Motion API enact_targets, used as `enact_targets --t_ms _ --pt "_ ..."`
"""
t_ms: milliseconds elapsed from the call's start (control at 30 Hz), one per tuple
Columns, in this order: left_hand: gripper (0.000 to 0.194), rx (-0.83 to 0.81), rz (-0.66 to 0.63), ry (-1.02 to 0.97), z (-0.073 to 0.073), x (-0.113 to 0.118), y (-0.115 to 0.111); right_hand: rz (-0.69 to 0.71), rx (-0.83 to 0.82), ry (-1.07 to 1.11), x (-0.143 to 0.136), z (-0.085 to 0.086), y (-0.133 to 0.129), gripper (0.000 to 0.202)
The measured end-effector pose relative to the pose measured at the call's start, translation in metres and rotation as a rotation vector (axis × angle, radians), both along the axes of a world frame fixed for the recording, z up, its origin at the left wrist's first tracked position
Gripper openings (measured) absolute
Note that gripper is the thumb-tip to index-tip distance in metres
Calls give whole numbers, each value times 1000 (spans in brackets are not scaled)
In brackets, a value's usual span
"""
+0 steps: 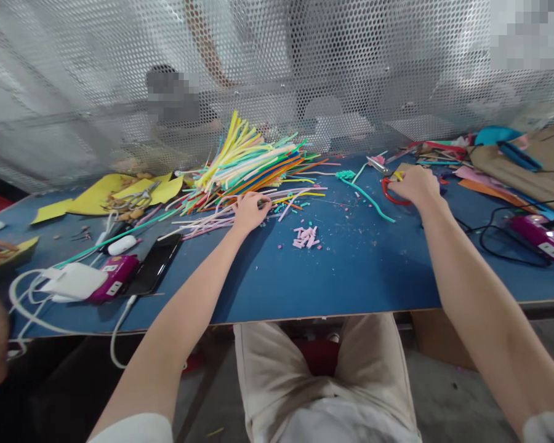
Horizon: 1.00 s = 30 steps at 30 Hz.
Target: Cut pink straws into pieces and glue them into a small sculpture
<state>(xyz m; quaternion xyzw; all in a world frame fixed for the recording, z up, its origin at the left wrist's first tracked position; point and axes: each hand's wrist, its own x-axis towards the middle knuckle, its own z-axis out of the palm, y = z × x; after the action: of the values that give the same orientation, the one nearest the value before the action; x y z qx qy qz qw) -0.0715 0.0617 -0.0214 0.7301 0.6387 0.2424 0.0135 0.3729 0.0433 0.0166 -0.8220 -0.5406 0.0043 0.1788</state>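
Note:
My left hand (249, 210) rests on the blue table (360, 271), fingers closed on thin strips at the near edge of a big pile of coloured strips (249, 166). My right hand (415, 184) lies farther right, gripping red-handled scissors (388, 187) whose metal blades (377, 165) point away to the left. A long teal strip (367, 197) lies between the hands. A small heap of cut pink bits (306, 237) sits in front of me.
Yellow sheets (111, 191) with another pair of scissors (136, 198), a black phone (154, 264), a white charger (74, 281) and a magenta device (115, 275) sit at left. Another magenta device (542, 237) with black cable (493, 237) at right. A perforated metal screen (305, 74) backs the table.

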Motion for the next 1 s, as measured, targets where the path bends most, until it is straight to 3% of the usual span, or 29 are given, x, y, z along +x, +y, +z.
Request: enact_targets --t_ms 167,367,433,533,700,800,1000 --pt "23 12 13 -44 11 -5 1 -18 -98 -13 5 -10 2 62" --pt "27 142 142 -108 24 -30 8 25 -28 -31 -7 0 -1 54" --pt "28 134 164 -127 24 -35 9 118 42 -42 -20 1 -3 46" --pt "24 96 89 -100 21 -33 8 412 135 -52 -49 -5 -7 38" --pt "23 56 -58 -10 10 -15 2 754 64 -120 -93 -27 -10 35" --pt "26 54 -83 29 4 -4 2 799 52 -141 -106 -34 -6 30" --pt "22 18 -90 41 1 2 5 756 39 -140 -112 -40 -1 26"
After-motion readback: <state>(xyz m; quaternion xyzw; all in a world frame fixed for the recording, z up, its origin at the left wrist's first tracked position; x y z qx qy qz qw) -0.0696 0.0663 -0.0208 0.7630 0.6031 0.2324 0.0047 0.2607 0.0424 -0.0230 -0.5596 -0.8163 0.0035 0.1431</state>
